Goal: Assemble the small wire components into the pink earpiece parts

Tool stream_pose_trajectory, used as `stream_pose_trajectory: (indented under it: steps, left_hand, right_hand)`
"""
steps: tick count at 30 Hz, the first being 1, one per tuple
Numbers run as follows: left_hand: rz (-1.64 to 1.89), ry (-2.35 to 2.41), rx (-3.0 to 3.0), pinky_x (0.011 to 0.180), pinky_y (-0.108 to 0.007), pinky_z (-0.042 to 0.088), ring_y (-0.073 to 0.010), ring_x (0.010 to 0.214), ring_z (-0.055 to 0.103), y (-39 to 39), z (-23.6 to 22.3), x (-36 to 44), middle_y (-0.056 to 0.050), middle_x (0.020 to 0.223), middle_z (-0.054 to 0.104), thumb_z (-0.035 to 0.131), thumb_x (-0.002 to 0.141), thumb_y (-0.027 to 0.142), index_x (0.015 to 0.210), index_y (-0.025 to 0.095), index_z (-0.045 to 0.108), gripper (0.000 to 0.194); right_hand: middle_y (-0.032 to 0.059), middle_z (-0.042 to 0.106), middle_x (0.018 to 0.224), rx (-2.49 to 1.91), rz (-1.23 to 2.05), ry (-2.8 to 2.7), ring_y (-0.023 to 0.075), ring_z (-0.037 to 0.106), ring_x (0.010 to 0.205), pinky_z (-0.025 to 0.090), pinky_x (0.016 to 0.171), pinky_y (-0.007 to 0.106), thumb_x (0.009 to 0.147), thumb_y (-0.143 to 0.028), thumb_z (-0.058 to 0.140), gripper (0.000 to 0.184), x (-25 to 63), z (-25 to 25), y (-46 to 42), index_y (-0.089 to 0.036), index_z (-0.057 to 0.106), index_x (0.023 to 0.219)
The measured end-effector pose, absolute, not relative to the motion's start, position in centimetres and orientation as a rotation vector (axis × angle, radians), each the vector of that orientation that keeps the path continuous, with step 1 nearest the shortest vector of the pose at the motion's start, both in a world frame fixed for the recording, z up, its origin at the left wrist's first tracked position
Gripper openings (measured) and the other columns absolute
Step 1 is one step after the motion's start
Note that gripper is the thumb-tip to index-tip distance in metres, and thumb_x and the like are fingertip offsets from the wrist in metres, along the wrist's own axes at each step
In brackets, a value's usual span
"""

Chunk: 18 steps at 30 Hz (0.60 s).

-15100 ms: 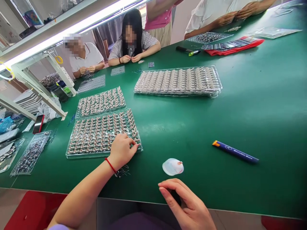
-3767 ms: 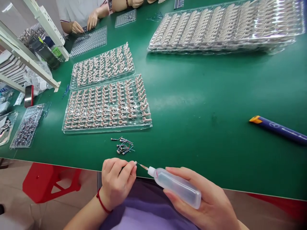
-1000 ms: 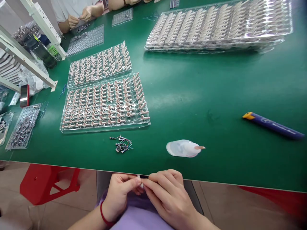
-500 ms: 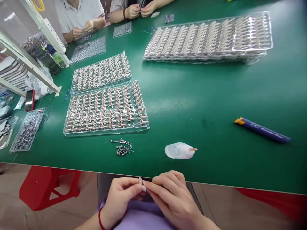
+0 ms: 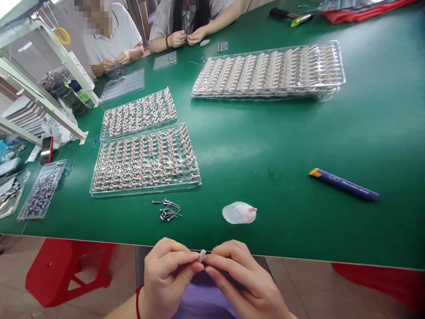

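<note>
My left hand [image 5: 169, 272] pinches a small white earbud shell [image 5: 202, 255] between thumb and fingers, just off the table's front edge. My right hand [image 5: 247, 277] meets it from the other side, its fingertips closed against the shell; part of the shell is hidden by the fingers. Beyond my hands a small pile of wired components [image 5: 169, 210] lies on the green table. To its right lies a translucent white squeeze bottle [image 5: 237, 213] on its side. A clear tray [image 5: 146, 191] with rows of pinkish-white earbud shells rests behind the pile.
Another tray of shells [image 5: 139, 113] sits behind the first. A stack of filled trays [image 5: 268, 73] stands at the back. A blue cutter with a yellow end [image 5: 345, 184] lies right. Two co-workers sit across. A red stool [image 5: 56, 270] and a shelf frame [image 5: 66, 117] are left.
The earbud shell has been turned in my fingers and less of it shows. My right fingertips now press closer to it. The camera view has tilted up slightly.
</note>
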<state>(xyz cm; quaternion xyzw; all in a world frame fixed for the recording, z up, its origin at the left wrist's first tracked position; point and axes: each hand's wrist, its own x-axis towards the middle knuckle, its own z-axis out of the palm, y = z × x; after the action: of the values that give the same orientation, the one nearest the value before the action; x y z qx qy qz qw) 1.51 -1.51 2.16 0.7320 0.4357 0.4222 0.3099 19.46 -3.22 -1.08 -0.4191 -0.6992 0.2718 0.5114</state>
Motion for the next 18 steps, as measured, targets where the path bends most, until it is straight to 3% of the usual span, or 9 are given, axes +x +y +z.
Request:
stream_pose_trajectory:
  steps: [12,18]
  left_hand:
    - [1.077,1.034,2.320,0.067,-0.025,0.054,-0.0144,0.074,0.064,-0.2,3.4,1.7,-0.006,0.084,0.071,0.060,0.087,0.002,0.108,0.015,0.065,0.025]
    - [0.980,1.144,2.249,0.063,-0.023,0.052,-0.0128,0.066,0.063,0.9,4.2,1.8,-0.001,0.074,0.070,0.064,0.085,0.005,0.089,0.018,0.065,0.014]
  right_hand:
    - [0.0047,0.065,0.081,-1.018,0.708,-1.641,0.0171,0.061,0.073,0.054,0.062,0.029,0.089,-0.009,0.056,0.024,19.6,-1.7,-3.1,-0.022,0.067,0.105]
    - [0.0044,0.065,0.082,-1.103,0.705,-1.520,0.0161,0.064,0.072,0.055,0.061,0.025,0.088,-0.011,0.058,0.017,20.1,-2.0,-2.6,-0.023,0.066,0.098]
